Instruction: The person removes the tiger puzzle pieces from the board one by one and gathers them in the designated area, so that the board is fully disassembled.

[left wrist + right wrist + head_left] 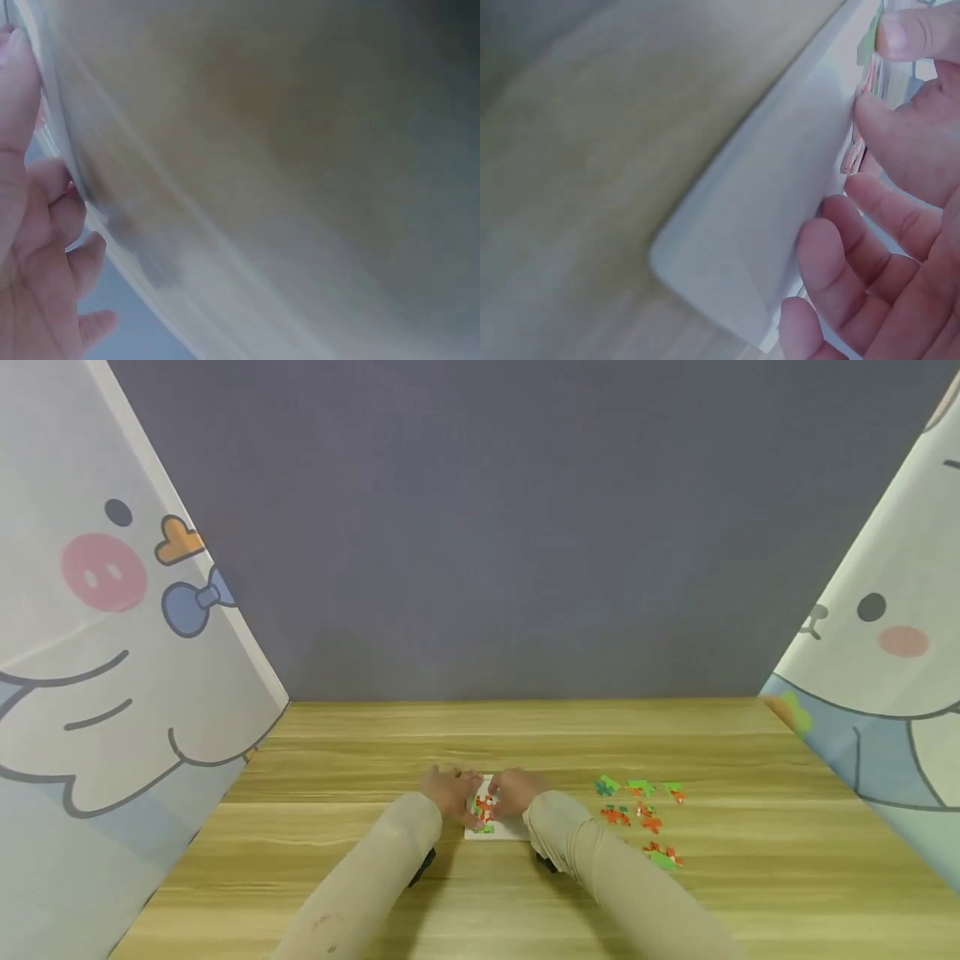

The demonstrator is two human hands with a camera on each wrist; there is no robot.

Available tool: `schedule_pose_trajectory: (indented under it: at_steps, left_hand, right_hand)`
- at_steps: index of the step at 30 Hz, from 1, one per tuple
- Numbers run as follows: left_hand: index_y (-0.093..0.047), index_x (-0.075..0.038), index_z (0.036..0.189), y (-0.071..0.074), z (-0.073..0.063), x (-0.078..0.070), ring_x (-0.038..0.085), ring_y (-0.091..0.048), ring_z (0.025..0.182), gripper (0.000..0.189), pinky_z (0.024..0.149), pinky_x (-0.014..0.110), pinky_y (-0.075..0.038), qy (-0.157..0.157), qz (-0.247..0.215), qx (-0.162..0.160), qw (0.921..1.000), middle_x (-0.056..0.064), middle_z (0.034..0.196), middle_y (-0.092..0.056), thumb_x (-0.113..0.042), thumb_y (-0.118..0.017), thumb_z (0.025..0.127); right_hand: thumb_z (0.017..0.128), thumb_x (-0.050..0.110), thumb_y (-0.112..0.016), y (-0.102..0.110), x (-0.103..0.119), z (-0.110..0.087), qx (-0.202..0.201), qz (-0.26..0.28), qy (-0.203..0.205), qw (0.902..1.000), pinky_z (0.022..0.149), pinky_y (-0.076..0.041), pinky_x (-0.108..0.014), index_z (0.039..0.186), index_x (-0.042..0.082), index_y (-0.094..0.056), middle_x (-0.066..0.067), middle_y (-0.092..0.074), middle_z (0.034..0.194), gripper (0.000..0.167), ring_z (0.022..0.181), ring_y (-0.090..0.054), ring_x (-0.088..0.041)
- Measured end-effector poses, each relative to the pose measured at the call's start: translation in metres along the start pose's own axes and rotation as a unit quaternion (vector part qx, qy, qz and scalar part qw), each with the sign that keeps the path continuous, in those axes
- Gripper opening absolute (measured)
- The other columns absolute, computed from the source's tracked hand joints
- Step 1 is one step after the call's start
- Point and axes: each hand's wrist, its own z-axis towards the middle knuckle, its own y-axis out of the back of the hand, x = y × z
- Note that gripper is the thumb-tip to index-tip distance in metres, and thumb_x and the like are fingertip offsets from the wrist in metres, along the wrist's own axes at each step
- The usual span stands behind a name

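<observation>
In the head view a white puzzle board (pixel 504 833) lies on the table, with joined orange, red and green puzzle pieces (pixel 485 807) at its left side. My left hand (pixel 453 795) rests at the board's left edge, thumb and forefinger spread around the pieces. From the right, my right hand (pixel 516 793) reaches over the board. The right wrist view shows its thumb and forefinger at either end of a reddish puzzle piece (pixel 853 154), pinching it low over the board; its other fingers curl loosely. The left thumb (pixel 915 36) presses on a green piece there.
Several loose puzzle pieces lie on the table right of the board, among them a green-orange one (pixel 663 857) near the right forearm and a teal-green one (pixel 606 786) farther back. A grey wall (pixel 525 543) stands behind the wooden table (pixel 360 752), with cartoon-printed panels at both sides.
</observation>
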Motion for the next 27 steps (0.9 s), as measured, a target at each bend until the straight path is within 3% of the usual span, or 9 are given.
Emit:
schedule_pose_trajectory:
  at_steps: [5, 9, 19, 27]
  left_hand:
    - [-0.041, -0.026, 0.154, -0.011, -0.006, -0.001, 0.020, -0.038, 0.143, 0.082, 0.116, 0.051, -0.028, 0.012, -0.036, -0.018, 0.9991, -0.010, 0.158, -0.037, -0.061, -0.067, 0.085]
    - [-0.042, -0.025, 0.153, -0.020, -0.009, 0.000, 0.020, -0.039, 0.143, 0.082, 0.116, 0.051, -0.028, 0.027, -0.036, -0.016, 0.9989, -0.010, 0.157, -0.038, -0.061, -0.067, 0.084]
    - [-0.041, -0.028, 0.153, -0.007, -0.012, -0.006, 0.016, -0.038, 0.143, 0.081, 0.118, 0.046, -0.027, 0.034, 0.013, -0.003, 0.9994, -0.013, 0.157, -0.037, -0.064, -0.064, 0.084]
    - [-0.041, -0.028, 0.153, -0.011, -0.005, -0.005, 0.018, -0.038, 0.143, 0.082, 0.118, 0.046, -0.026, 0.031, -0.001, -0.009, 0.9995, -0.014, 0.157, -0.038, -0.063, -0.065, 0.084]
  right_hand:
    - [0.079, 0.012, -0.084, -0.012, 0.008, -0.002, -0.034, -0.020, -0.019, 0.9990, 0.084, -0.055, -0.044, 0.098, 0.012, -0.075, -0.004, -0.074, 0.103, 0.021, 0.099, -0.068, -0.026]
    - [0.078, 0.010, -0.084, -0.024, 0.014, -0.002, -0.053, -0.030, -0.022, 0.9979, 0.075, -0.056, -0.044, 0.095, 0.013, -0.073, -0.001, -0.074, 0.093, 0.021, 0.087, -0.069, -0.023]
    - [0.079, 0.006, -0.082, -0.020, 0.011, -0.003, -0.047, 0.010, -0.018, 0.9987, 0.072, -0.054, -0.041, 0.094, 0.011, -0.067, -0.001, -0.070, 0.085, 0.022, 0.078, -0.064, -0.019]
    - [0.078, 0.003, -0.081, -0.015, 0.008, -0.004, -0.035, 0.032, -0.021, 0.9987, 0.066, -0.050, -0.037, 0.092, 0.011, -0.064, 0.001, -0.062, 0.076, 0.024, 0.067, -0.053, -0.015]
